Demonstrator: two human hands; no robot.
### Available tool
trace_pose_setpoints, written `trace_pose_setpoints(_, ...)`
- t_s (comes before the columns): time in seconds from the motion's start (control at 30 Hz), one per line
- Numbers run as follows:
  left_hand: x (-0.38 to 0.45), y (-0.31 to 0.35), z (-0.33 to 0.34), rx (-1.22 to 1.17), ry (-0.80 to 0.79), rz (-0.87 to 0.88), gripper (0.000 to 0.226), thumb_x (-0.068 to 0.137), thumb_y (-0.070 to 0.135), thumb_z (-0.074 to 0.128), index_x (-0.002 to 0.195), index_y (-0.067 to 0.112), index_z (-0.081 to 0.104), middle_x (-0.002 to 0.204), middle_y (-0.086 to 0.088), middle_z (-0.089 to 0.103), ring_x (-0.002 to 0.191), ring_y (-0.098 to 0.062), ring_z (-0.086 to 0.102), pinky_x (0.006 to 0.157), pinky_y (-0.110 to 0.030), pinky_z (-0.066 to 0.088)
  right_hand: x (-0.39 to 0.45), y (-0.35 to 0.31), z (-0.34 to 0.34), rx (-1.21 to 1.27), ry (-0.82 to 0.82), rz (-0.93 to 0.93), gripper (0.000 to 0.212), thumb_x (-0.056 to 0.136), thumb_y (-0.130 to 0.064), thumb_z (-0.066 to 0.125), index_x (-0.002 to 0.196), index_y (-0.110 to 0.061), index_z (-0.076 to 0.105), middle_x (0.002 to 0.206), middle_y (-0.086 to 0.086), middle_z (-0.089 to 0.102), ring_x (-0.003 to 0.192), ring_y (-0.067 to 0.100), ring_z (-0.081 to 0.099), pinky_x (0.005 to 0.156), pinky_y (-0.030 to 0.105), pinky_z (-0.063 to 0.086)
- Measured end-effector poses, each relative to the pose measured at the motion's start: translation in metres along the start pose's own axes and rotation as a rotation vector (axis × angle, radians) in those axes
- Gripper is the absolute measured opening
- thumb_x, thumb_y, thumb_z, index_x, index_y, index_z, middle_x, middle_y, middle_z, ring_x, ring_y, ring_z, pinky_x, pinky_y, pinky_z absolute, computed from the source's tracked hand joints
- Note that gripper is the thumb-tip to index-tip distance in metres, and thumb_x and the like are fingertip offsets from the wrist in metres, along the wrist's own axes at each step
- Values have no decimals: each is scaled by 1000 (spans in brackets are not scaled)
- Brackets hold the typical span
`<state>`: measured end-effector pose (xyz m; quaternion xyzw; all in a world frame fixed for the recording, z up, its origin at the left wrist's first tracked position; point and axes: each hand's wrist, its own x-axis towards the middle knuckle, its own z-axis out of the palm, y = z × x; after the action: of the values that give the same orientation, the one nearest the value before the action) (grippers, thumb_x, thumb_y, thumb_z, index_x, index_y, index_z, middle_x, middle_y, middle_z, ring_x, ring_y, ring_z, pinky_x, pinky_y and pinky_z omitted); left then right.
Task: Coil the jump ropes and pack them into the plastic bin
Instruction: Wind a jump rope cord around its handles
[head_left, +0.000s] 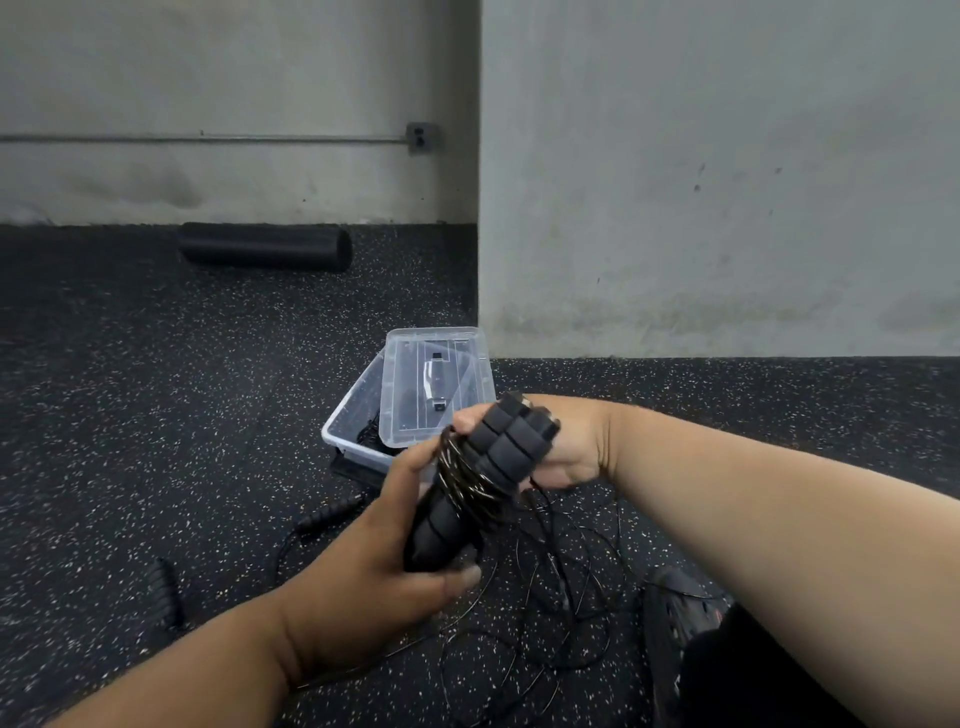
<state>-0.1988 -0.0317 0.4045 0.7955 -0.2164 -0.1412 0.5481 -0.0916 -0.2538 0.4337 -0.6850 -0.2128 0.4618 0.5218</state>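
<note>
I hold a pair of black foam jump rope handles (488, 467) side by side, tilted, with thin black cable (462, 480) wound round their middle. My left hand (374, 566) grips their lower end. My right hand (561, 447) grips their upper end. Loose cable (561, 613) trails from the handles in loops over the floor. The clear plastic bin (345, 431) stands on the floor just beyond my hands, with its clear lid (436, 379) lying askew across it and something dark inside.
Other black rope handles lie on the speckled rubber floor: one (332, 514) left of my hands, one (163, 592) further left. A black foam roller (265, 247) lies by the far wall. A grey wall corner (480, 260) juts out behind the bin. My shoe (675, 608) is at lower right.
</note>
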Motion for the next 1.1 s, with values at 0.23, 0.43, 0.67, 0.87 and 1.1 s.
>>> trace_pose_setpoints(0.23, 11, -18, -15, -88, 204, -142, 81, 80, 21, 78, 142, 41, 30, 104, 15, 72, 97, -6, 68, 87, -28, 54, 19, 9, 25, -68, 346, 115, 36, 108, -15, 35, 75, -18, 49, 54, -7, 46, 48, 10, 36, 50, 24, 31)
trace_pose_setpoints(0.43, 17, -27, -15, 48, 328, -306, 102, 89, 12, 80, 151, 60, 15, 114, 24, 69, 101, -5, 72, 92, -27, 56, 24, 10, 38, -803, 339, 131, 26, 110, -15, 41, 111, -11, 66, 105, 11, 68, 84, 19, 54, 74, 27, 41)
trace_pose_setpoints(0.67, 13, -35, -31, 514, -60, -537, 111, 83, 28, 75, 160, 55, -1, 115, 3, 70, 86, -10, 69, 75, -27, 53, 8, 0, 60, -1215, 16, 137, 16, 103, -27, 56, 111, -19, 68, 98, 2, 68, 88, 25, 62, 72, 32, 43)
trace_pose_setpoints(0.87, 10, -30, -13, 618, -264, -313, 109, 82, 39, 76, 156, 63, 0, 136, 18, 65, 119, -9, 63, 101, -32, 51, -6, -19, 44, -1127, -52, 74, 8, 97, -31, 69, 103, -27, 73, 83, -11, 65, 74, 8, 58, 67, 26, 42)
trace_pose_setpoints(1.1, 7, -13, -19, 196, -467, -370, 97, 80, 28, 79, 149, 66, 22, 128, 15, 70, 118, -8, 66, 105, -37, 53, -10, -20, 14, -643, 66, 9, 23, 81, -26, 90, 91, -15, 71, 84, 1, 77, 71, 9, 67, 71, 26, 52)
